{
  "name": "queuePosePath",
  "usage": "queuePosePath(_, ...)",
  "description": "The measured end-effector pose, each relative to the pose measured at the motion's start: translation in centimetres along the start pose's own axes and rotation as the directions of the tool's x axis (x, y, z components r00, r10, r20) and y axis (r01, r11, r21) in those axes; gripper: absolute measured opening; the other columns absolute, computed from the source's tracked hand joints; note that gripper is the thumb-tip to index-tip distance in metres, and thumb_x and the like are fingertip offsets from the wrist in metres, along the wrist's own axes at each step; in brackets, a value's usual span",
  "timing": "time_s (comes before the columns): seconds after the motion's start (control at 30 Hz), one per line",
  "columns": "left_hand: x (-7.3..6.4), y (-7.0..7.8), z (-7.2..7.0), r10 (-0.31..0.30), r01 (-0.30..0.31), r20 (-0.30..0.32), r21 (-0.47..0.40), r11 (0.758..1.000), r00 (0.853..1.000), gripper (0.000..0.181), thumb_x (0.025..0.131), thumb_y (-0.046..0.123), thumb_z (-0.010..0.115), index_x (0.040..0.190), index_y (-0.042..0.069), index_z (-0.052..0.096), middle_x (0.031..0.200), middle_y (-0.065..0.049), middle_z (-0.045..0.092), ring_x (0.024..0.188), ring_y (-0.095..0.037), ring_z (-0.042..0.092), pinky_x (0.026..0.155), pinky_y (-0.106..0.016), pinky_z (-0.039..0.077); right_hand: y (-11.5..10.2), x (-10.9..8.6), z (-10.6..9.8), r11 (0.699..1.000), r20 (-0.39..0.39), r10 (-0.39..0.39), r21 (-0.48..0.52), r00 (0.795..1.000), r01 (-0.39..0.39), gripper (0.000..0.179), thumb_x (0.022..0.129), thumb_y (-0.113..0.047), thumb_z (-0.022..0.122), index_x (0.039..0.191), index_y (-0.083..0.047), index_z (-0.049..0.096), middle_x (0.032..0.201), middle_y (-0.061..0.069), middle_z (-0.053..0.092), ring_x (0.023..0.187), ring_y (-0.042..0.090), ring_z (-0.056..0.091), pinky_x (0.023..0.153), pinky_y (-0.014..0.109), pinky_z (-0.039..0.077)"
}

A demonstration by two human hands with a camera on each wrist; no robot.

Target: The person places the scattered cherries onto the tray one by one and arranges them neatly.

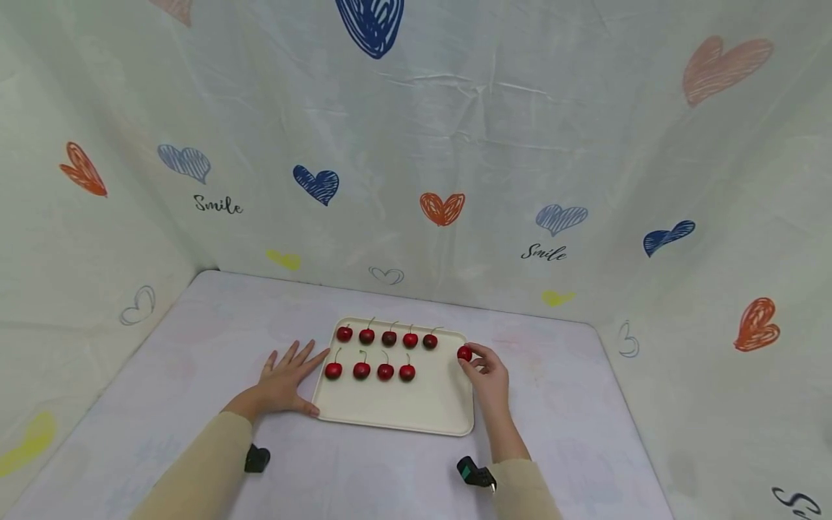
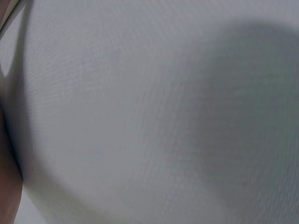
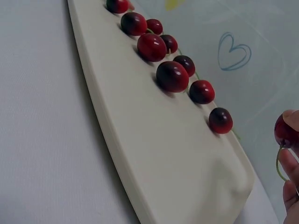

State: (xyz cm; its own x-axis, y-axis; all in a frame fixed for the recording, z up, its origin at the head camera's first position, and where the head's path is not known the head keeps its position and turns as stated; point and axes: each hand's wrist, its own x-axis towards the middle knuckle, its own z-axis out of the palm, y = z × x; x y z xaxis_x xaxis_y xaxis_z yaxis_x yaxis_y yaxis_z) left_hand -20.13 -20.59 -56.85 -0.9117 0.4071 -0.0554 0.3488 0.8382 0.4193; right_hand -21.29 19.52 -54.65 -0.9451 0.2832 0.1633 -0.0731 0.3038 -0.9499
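Observation:
A cream rectangular tray (image 1: 435, 404) lies on the table with several dark red cherries in two rows, their green stems mostly pointing to the far side. My right hand (image 1: 492, 375) pinches one cherry (image 1: 464, 353) between thumb and fingers at the tray's right edge. In the right wrist view, that cherry's stem hangs down beside the fingers (image 3: 290, 165). Spread flat on the table, my left hand (image 1: 284, 385) has its thumb and index fingertips at the tray's left edge. Only a sliver of that hand (image 2: 8, 196) shows in the left wrist view.
The pale tabletop (image 1: 364, 477) extends around the tray on all sides. A white curtain (image 1: 494, 159) printed with hearts hangs behind it and along both sides. Dark wrist devices (image 1: 474, 473) sit at both cuffs.

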Motion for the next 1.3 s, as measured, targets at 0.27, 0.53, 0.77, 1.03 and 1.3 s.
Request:
queuePosePath(0.27,0.1,0.5,-0.3,-0.043,0.042,0.034,0.022,0.999,0.999,0.117,0.059,0.064,0.081,0.152,0.014,0.031,0.158,-0.024,0.017,0.142,-0.050,0.006,0.105,-0.073,0.001,-0.9,-0.8,0.9,0.987,0.049,0.022,0.161,0.999,-0.029,0.035,0.080,0.002,0.077,0.115,-0.001,0.068,0.109,0.012,0.068,0.080,0.011,0.061,0.070,0.019,0.050)
queuePosePath(0.53,0.2,0.0,0.0,-0.024,0.024,0.023,0.000,1.000,0.999,0.118,0.058,0.068,0.079,0.153,0.019,0.029,0.158,-0.024,0.015,0.142,-0.050,0.004,0.105,-0.072,-0.002,-1.2,-1.7,1.6,0.941,0.123,0.080,0.319,0.989,-0.116,0.042,0.080,0.007,0.075,0.120,0.005,0.063,0.115,0.016,0.062,0.088,0.014,0.066,0.076,0.023,0.055)
queuePosePath(0.77,0.3,0.2,-0.2,-0.044,0.044,0.047,-0.003,0.999,0.998,0.119,0.059,0.068,0.079,0.154,0.018,0.028,0.159,-0.023,0.013,0.143,-0.049,0.001,0.105,-0.071,-0.004,-0.9,-2.1,2.3,0.930,0.155,0.067,0.347,0.986,-0.118,0.047,0.081,0.015,0.069,0.126,0.009,0.059,0.116,0.014,0.055,0.095,0.017,0.066,0.082,0.024,0.054)
queuePosePath(1.03,0.4,0.4,-0.3,-0.082,0.081,0.072,0.019,0.997,0.994,0.119,0.059,0.065,0.081,0.154,0.015,0.028,0.159,-0.023,0.012,0.143,-0.049,0.000,0.106,-0.071,-0.004,0.1,-2.6,3.3,0.930,0.173,0.041,0.353,0.984,-0.101,0.035,0.079,0.020,0.066,0.113,0.012,0.066,0.110,0.012,0.048,0.108,0.030,0.063,0.086,0.027,0.053)
queuePosePath(1.3,0.4,0.1,-0.1,-0.071,0.070,0.057,0.011,0.997,0.996,0.119,0.059,0.065,0.081,0.153,0.016,0.028,0.159,-0.023,0.012,0.143,-0.048,0.000,0.106,-0.071,-0.005,0.7,-2.7,3.7,0.952,0.202,0.062,0.283,0.977,-0.119,0.029,0.080,0.016,0.069,0.109,0.012,0.066,0.116,0.022,0.056,0.109,0.036,0.062,0.085,0.026,0.053)
